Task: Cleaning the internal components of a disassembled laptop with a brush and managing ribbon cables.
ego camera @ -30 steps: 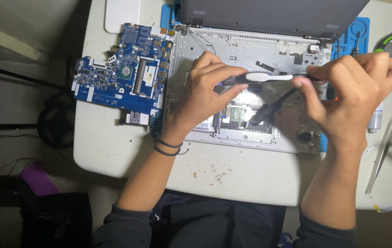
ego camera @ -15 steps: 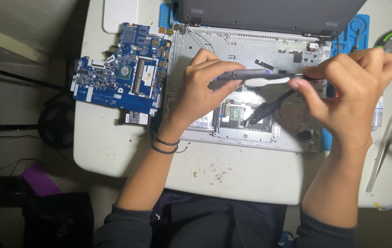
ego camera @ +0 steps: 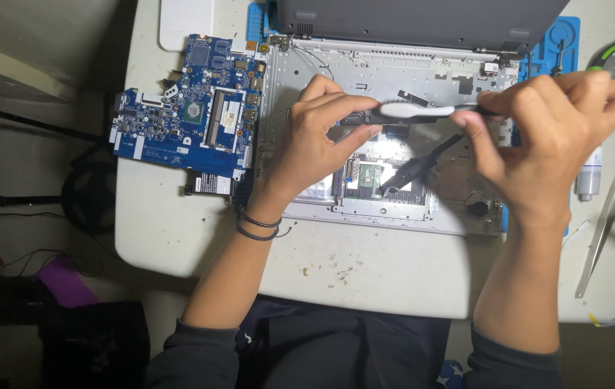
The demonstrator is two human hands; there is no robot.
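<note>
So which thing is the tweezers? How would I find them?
Start at the opened laptop shell on the white table. Go right, past the right hand and a small white bottle. The tweezers lie there: two thin, shiny metal prongs, long and pointed.

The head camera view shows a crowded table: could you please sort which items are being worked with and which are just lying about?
In use:
- left hand and right hand, both gripping the grey and white tool
- opened laptop base under the hands

Lying about:
- blue circuit board
- metal tweezers
- small white bottle
- blue mat
</note>
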